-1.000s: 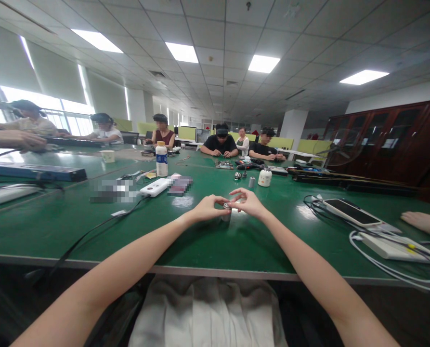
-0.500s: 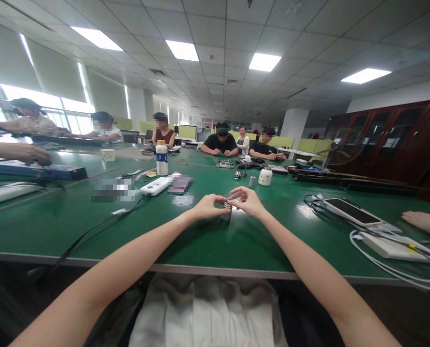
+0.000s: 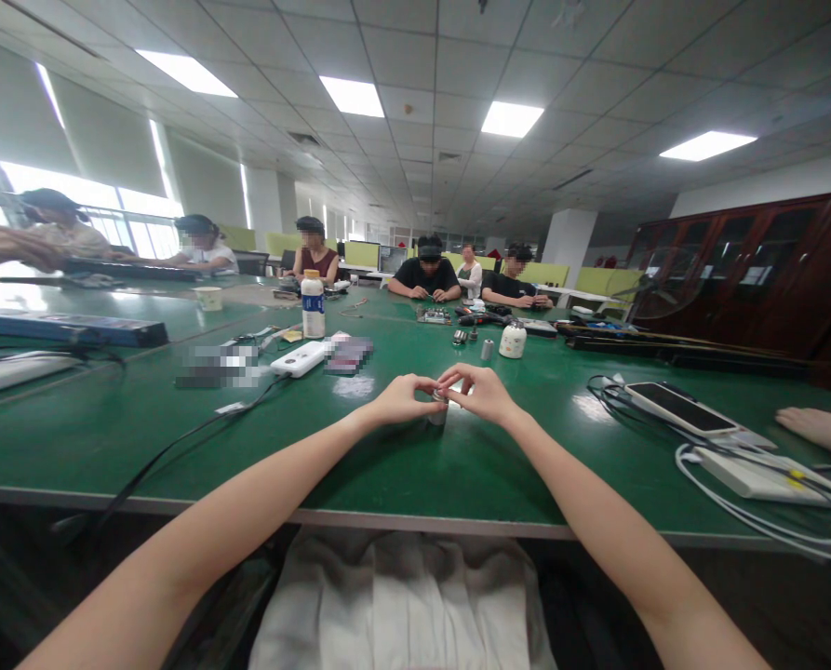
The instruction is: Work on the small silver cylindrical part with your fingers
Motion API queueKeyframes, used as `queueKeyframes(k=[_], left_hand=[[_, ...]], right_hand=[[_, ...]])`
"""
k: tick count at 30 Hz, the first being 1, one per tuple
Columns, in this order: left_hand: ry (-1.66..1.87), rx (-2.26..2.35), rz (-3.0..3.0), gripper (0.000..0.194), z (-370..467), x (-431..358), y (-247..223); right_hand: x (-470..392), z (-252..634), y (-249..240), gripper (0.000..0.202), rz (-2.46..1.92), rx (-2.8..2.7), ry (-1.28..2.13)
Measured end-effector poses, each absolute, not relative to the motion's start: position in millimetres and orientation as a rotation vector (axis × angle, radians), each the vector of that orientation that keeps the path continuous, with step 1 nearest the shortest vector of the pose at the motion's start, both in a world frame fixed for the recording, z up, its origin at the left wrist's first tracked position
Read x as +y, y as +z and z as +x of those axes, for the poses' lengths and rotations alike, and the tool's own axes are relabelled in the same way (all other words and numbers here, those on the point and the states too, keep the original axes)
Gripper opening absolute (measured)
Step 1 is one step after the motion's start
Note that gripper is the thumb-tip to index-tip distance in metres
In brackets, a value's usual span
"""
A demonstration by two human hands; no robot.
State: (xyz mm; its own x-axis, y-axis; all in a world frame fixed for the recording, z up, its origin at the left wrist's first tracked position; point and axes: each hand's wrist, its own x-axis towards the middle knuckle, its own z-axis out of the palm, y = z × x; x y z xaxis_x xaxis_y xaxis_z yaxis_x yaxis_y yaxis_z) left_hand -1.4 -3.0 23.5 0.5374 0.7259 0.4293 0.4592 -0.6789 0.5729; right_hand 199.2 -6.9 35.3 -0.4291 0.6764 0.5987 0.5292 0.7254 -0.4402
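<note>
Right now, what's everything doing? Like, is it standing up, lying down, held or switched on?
left hand, curled around the near cylinder
right hand, fingertips at that cylinder's top
near cylinder, upright on the table
far cylinder, standing, untouched
white jar, upright
blue-and-white bottle, upright, capped
paper cup, upright
phone, lying flat, screen dark
ceiling lights, on

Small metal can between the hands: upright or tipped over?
Upright: the can stands with its top by the left hand and right hand, its side below.
</note>
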Motion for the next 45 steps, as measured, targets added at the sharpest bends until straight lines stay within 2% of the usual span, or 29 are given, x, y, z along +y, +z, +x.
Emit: queueKeyframes(k=[9,17,22,28,34,45], left_hand=[[0.925,0.968,2.380,0.040,-1,-5,25],[0.950,0.962,2.364,0.043,-2,-2,22],[0.957,0.926,2.329,0.054,-2,0,20],[0.942,0.895,2.318,0.045,-2,-3,23],[0.937,0.908,2.316,0.046,-2,-3,24],[0.936,0.906,2.321,0.043,-2,-5,25]], right_hand=[[-6,195,30,0.034,-0.898,-2.117,0.337],[-5,194,28,0.026,-0.879,-2.056,0.451],[-2,190,23,0.030,-0.914,-1.955,0.614],[9,184,17,0.037,-0.936,-1.783,0.804],[13,185,14,0.035,-0.921,-1.682,0.929],[9,183,13,0.037,-0.853,-1.687,0.955]])
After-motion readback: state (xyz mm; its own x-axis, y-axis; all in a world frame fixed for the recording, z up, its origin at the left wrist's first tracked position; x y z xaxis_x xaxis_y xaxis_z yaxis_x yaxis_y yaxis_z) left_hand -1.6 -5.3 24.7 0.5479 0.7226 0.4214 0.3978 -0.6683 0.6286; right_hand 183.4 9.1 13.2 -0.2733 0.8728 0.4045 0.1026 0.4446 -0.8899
